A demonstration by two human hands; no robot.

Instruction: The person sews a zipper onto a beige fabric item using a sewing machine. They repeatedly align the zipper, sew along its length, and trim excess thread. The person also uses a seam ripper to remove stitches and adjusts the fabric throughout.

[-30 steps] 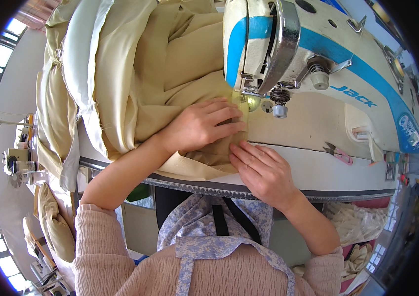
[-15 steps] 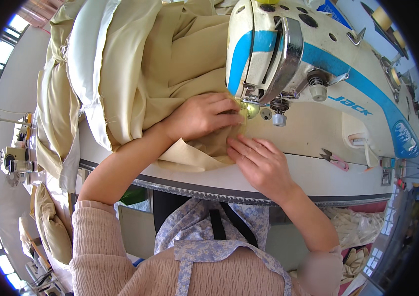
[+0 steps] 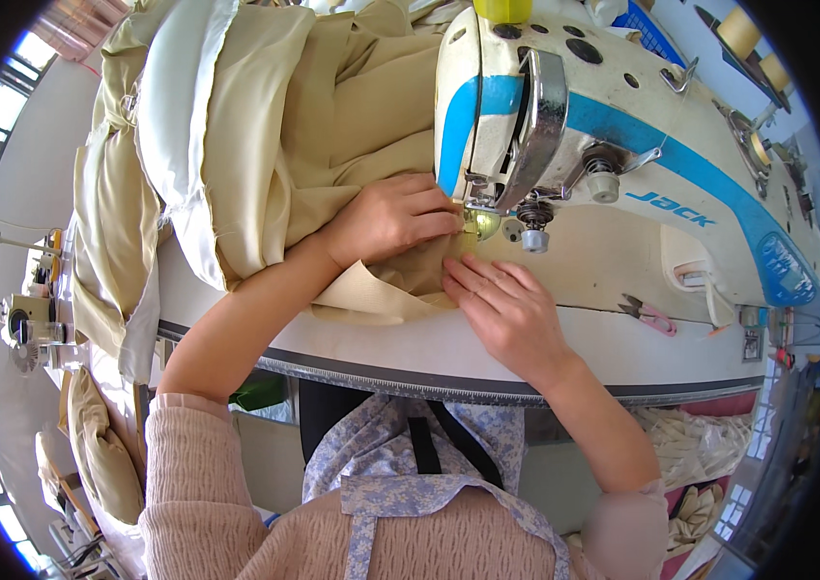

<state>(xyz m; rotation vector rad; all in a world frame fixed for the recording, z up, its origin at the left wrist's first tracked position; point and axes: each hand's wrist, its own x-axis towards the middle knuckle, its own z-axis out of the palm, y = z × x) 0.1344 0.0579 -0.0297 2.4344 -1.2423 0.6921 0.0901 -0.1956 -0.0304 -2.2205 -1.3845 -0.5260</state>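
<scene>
My left hand (image 3: 392, 218) rests on beige fabric (image 3: 371, 106) just left of the sewing machine's needle area (image 3: 479, 215), its fingers bent and pressed on the cloth. A yellowish translucent strip or guide shows at the presser, partly hidden. My right hand (image 3: 502, 309) lies lower right, fingers stretched out on the fabric's edge. A turned-over beige flap (image 3: 376, 295) lies between my forearm and right hand. The white and blue machine head (image 3: 598, 126) stands above my hands. Pale lining (image 3: 168, 135) is bunched with the fabric on the left.
Pink-handled snips (image 3: 651, 314) lie right of the machine bed. The table's front edge (image 3: 400, 387) carries a measuring scale. Another machine (image 3: 18, 319) is at the left, thread cones (image 3: 740, 37) at upper right, a yellow container (image 3: 502, 8) atop the machine, bagged fabric (image 3: 680, 435) below right.
Both hands have edged forward, nearer the needle, with the fabric under them. The view has shifted slightly, so the machine sits lower in the picture than a second ago.
</scene>
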